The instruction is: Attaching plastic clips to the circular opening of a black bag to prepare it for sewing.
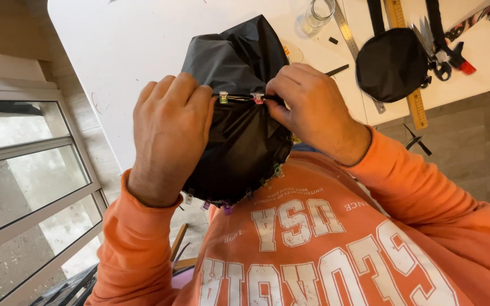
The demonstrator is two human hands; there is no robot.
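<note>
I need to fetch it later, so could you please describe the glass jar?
On the white table, look along the far edge beside the steel ruler. The jar stands there, the only clear thing among black pieces.

A white table (126,51) fills the upper frame, grey wood-look floor (472,158) at right, a daylit glazed window (24,170) at lower left.

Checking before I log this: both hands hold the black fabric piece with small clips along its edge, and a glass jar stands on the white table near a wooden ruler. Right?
Nearly. In the head view the ruler beside the glass jar is metal; the wooden one lies farther off. Left hand and right hand do hold the clipped black fabric piece.
</note>
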